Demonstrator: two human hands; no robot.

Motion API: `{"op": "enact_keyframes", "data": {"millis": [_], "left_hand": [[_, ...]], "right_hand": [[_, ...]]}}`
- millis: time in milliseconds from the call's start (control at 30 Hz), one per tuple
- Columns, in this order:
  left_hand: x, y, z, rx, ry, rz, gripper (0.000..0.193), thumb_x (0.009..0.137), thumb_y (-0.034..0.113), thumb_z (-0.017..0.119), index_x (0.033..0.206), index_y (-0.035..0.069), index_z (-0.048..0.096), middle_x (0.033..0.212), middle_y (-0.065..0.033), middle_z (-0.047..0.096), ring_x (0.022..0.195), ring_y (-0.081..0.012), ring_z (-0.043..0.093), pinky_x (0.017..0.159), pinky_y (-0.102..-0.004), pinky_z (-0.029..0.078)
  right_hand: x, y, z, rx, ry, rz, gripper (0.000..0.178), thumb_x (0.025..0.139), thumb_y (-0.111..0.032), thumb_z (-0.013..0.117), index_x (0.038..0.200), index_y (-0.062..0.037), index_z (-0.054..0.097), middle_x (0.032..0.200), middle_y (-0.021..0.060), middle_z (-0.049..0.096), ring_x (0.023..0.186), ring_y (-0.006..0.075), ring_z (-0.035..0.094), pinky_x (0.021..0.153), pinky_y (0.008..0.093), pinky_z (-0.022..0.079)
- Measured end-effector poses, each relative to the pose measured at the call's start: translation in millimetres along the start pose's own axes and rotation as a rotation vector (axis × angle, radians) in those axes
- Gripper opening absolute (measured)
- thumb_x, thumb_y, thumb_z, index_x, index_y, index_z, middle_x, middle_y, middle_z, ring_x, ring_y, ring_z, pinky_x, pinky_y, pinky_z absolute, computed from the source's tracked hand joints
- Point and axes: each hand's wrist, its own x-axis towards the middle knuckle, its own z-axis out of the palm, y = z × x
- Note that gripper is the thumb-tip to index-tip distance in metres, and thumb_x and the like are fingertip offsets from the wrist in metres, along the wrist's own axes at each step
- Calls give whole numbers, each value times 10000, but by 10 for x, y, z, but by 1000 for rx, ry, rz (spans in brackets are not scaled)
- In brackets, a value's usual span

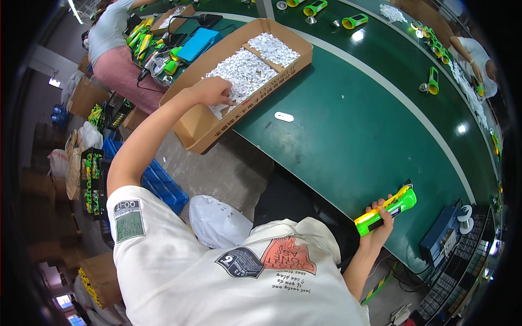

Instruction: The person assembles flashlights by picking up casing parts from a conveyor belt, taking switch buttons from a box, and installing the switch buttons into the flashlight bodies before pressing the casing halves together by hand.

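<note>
My left hand (215, 91) reaches into a long cardboard box (198, 130) at the table's left edge. Its fingers are bent and pressed together at the near end of a heap of small white plastic parts (239, 73); whatever is between them is hidden. On the right, my right hand (383, 224) is wrapped round a green and yellow flashlight (399, 204), held tilted above the table's near edge. Between the hands, one flat white oval piece (284, 117) lies on the green table (337, 146).
A conveyor belt (402, 60) carrying several green flashlights curves behind the table. A blue bin (201, 46) stands beyond the box, near a co-worker (117, 54). At the right end sits a dark blue device (437, 233). A white plastic bag (217, 220) is below, on my left.
</note>
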Motion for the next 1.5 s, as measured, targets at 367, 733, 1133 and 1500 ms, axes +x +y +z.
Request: {"op": "enact_keyframes", "data": {"millis": [367,733,1133,1500], "left_hand": [[-88,64,-19,-57,-86,-44,259,678,214,807,788,6,697,762,-135,682,724,-263,660,639,-385,488],[-293,200,-399,-307,326,-97,133,784,126,718,838,14,671,730,-75,662,645,-168,608,572,-330,466],[228,2596,706,-790,223,211,169,823,90,702,958,-12,692,747,-59,649,635,-127,564,594,-263,451],[437,2934,533,-241,101,411,245,785,55,686,1018,14,623,829,-175,616,746,-333,621,679,-401,490]], "right_hand": [[38,-5,9,-6,-11,-10,529,790,-17,580,1289,-38,404,957,88,521,847,177,525,752,312,491],[-72,-78,96,1,24,-19,562,747,8,594,1274,-25,404,930,108,518,824,193,536,724,329,495],[-183,-109,316,-182,22,38,578,700,-23,641,1241,10,440,891,103,569,728,205,592,669,335,515],[-367,-218,86,-87,25,61,577,691,33,649,1227,0,438,904,97,577,747,206,611,672,339,536]]}}
